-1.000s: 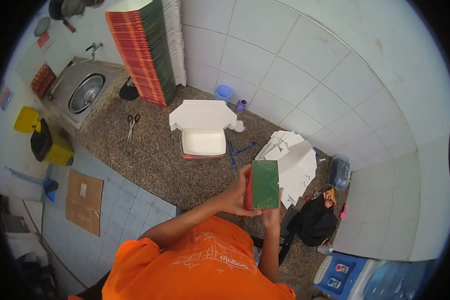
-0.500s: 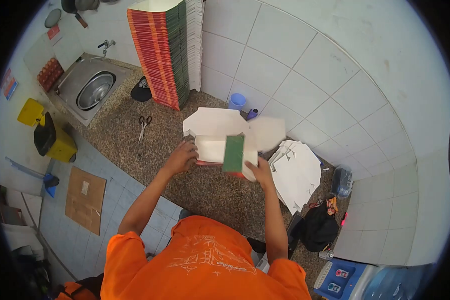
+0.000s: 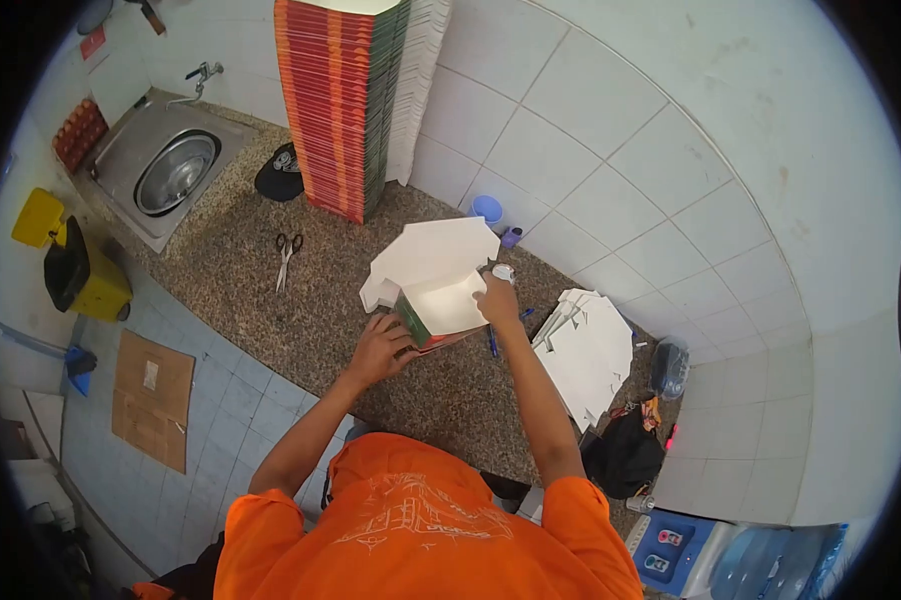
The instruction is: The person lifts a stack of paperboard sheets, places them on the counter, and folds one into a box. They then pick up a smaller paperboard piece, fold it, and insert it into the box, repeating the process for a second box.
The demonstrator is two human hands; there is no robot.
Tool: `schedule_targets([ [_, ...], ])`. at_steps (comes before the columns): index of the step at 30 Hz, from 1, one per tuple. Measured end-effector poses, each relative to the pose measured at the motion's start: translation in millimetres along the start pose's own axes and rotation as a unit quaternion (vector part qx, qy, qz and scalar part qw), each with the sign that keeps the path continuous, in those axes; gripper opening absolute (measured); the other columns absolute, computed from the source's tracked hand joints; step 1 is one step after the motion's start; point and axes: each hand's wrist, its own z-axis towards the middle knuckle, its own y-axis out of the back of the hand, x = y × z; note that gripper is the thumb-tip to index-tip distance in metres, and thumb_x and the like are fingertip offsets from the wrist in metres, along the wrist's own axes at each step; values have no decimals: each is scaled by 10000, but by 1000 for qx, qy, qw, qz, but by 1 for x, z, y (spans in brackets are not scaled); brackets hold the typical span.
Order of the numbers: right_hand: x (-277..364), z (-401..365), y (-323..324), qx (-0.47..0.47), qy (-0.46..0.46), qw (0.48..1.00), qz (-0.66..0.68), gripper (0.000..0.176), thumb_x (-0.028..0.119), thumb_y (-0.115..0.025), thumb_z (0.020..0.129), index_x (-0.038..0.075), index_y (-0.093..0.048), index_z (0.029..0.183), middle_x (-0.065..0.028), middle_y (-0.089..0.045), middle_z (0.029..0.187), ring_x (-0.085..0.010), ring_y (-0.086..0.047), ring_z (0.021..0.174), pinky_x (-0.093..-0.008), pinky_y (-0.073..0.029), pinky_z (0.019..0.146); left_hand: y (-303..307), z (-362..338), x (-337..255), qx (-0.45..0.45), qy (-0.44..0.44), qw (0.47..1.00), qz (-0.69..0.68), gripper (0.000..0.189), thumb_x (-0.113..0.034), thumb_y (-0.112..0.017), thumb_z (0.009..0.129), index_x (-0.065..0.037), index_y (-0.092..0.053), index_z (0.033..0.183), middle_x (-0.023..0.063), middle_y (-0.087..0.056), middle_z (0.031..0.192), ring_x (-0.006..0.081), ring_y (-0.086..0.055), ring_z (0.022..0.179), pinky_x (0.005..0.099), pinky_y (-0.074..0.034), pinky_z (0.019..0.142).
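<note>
A partly folded cardboard box [image 3: 450,303] stands on the granite counter, white inside with green and red outside. Its wide lid flap [image 3: 435,250] leans open toward the wall. My left hand [image 3: 382,350] grips the box's front left corner, beside a green side panel. At the right wall of the box, my right hand [image 3: 498,300] pinches the edge between thumb and fingers. Just right of the box lies a pile of flat white cardboard blanks [image 3: 585,355]. Behind it, a tall stack of nested red and green boxes [image 3: 335,110] rises by the wall.
Scissors [image 3: 287,262] lie left on the counter [image 3: 240,270], near a black cap [image 3: 280,175] and the sink [image 3: 175,175]. A blue cup [image 3: 486,209] and a small purple bottle [image 3: 511,238] stand by the wall. A black bag [image 3: 625,455] and water dispenser [image 3: 665,550] are at right.
The box has turned, its right side now farther back. My right hand has moved back and up along the right wall. The green panel at right is no longer seen; one shows at left.
</note>
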Motion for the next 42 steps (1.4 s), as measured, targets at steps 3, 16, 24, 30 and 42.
schedule_targets([
  [3, -6, 6, 6, 53, 27, 997, 45, 332, 157, -798, 780, 4, -642, 1030, -251, -695, 1023, -455, -658, 1012, -534, -508, 851, -3, -4, 7, -17, 1, 999, -27, 263, -231, -862, 770, -90, -764, 968, 38, -697, 1111, 306, -579, 1194, 470, -486, 1010],
  [16, 28, -27, -4, -92, 34, 994, -52, 428, 152, -760, 831, 0, -560, 1177, -244, -659, 1133, -466, -629, 1057, -510, -515, 917, 18, 17, 18, 50, 43, 991, -120, 231, -251, -890, 729, -74, -756, 793, 36, -717, 944, 288, -578, 1130, 450, -461, 1010],
  [24, 88, -123, -22, 113, 220, 967, 61, 262, 236, -708, 894, 6, -643, 1002, -184, -663, 968, -400, -636, 964, -484, -506, 834, 9, 7, 14, 18, -16, 999, -27, 234, -334, -862, 726, -127, -757, 750, -5, -680, 907, 293, -540, 1167, 518, -371, 1088],
  [30, 87, -125, -29, 69, 238, 969, 14, 220, 228, -662, 923, 10, -639, 945, -178, -668, 884, -399, -653, 880, -511, -510, 781, 14, -2, 16, -38, 37, 998, 33, 386, -483, -868, 683, -167, -759, 877, 40, -597, 1032, 292, -532, 1178, 542, -318, 1086],
  [42, 133, -67, -54, 37, 76, 994, -71, 256, 264, -588, 973, 10, -609, 1004, -218, -714, 858, -428, -714, 801, -543, -561, 690, 3, 2, 16, 23, 162, 985, 47, 870, -645, -856, 615, -172, -616, 1304, 113, -661, 1228, 343, -640, 1116, 564, -445, 925],
])
